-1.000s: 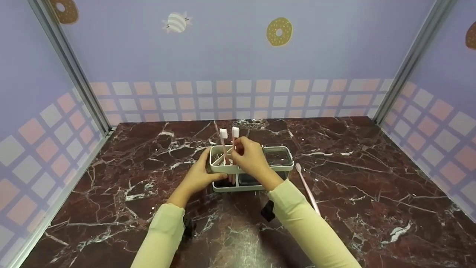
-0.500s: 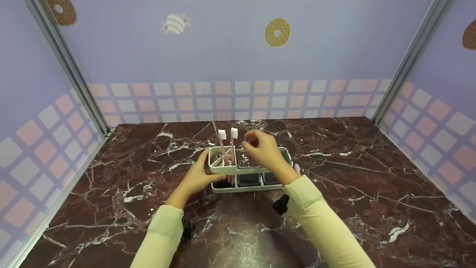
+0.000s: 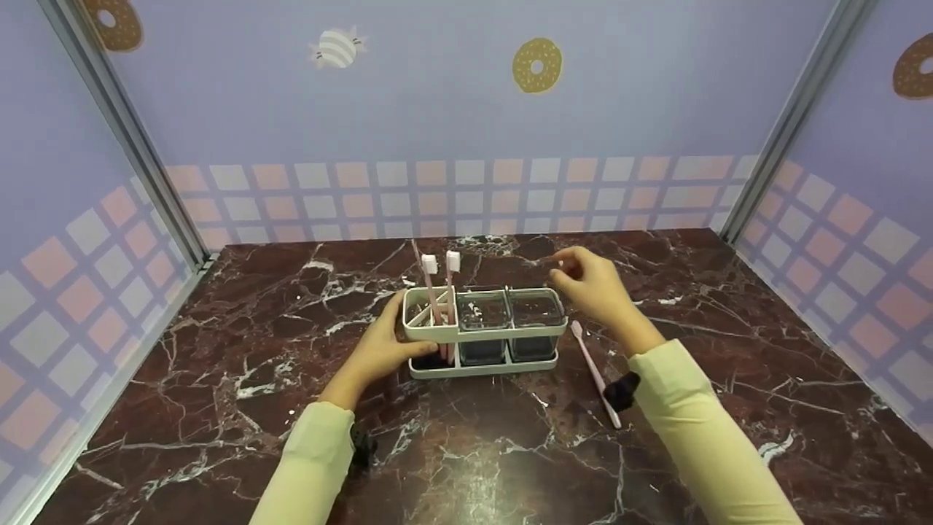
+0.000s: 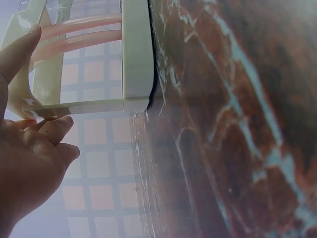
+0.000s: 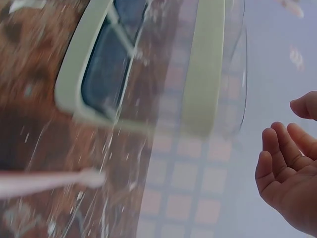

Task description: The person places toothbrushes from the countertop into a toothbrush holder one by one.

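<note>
A pale green toothbrush holder stands on the marble table. My left hand grips its left end, thumb in front and fingers round the side, as the left wrist view also shows. Two pink toothbrushes with white heads stand upright in the left compartment, their handles visible in the left wrist view. Above and beyond the holder's right end, my right hand is in the air, fingers loosely bent with nothing in them. Below that hand lies a third pink toothbrush on the table.
Two clear cups sit side by side in the middle and right slots of the holder. A purple wall with a tile pattern stands behind the table, with side walls left and right.
My right hand has let go of the second toothbrush in the left compartment and moved right, past the cups. My left hand has kept its grip on the holder.
</note>
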Available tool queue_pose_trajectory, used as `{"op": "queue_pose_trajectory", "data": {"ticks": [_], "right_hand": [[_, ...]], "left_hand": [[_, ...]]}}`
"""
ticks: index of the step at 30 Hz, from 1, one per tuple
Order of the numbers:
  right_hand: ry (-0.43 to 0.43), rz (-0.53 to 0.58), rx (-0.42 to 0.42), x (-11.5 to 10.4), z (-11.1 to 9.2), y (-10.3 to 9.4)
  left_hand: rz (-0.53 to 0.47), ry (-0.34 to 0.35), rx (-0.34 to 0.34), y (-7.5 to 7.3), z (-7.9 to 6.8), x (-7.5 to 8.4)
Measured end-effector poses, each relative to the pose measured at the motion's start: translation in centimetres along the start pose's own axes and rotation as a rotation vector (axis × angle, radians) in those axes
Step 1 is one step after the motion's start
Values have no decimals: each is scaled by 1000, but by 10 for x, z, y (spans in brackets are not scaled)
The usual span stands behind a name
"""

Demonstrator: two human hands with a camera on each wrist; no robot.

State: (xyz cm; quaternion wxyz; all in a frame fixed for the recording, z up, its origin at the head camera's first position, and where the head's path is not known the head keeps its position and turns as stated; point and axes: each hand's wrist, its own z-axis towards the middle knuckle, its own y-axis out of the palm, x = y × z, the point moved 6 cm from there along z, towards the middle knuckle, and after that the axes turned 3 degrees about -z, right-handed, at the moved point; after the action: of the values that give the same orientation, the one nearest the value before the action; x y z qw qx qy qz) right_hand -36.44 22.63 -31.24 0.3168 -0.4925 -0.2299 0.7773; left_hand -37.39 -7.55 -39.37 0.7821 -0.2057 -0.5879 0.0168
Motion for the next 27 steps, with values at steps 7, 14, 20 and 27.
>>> {"op": "queue_pose_trajectory", "data": {"ticks": [7,14,20,27], "right_hand": [[64,-63,2,38,-12,-20],[119,-86,-45,63,-26,-27],[150,-80,-110,77,-37,-18],[162,-84,-158,92,-48,1]], "left_hand": [[21,-18,7,-2,-2,-1],[-3,-28,-10,-1,-1,1],[38,-27,-1,-1,1,1],[20,-4,2,1,0,1]]}}
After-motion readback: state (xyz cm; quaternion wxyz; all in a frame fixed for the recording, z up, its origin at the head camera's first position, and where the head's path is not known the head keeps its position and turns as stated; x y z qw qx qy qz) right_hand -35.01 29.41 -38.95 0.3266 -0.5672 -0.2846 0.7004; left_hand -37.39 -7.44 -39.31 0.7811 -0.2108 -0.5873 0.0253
